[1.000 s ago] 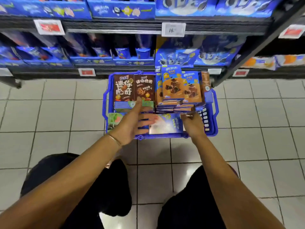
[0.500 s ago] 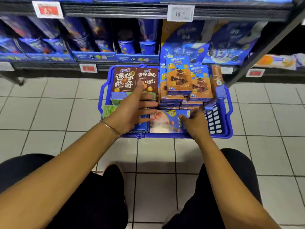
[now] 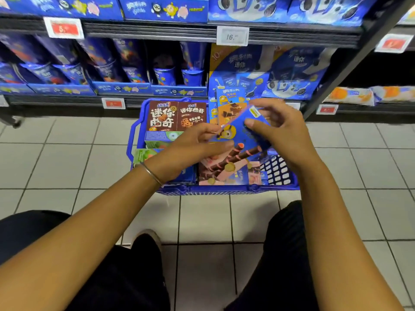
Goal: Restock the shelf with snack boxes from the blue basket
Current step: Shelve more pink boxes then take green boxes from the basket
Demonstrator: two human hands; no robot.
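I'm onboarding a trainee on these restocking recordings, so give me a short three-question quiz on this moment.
1. True or false: the blue box lies flat inside the basket.
2. Which hand grips that box? A. left only B. right only C. both
3. Fill in: the brown boxes stand upright at the basket's far ____ side.

Key:
1. False. It is held tilted above the basket.
2. C. The left hand pinches one end and the right hand pinches the other.
3. Left.
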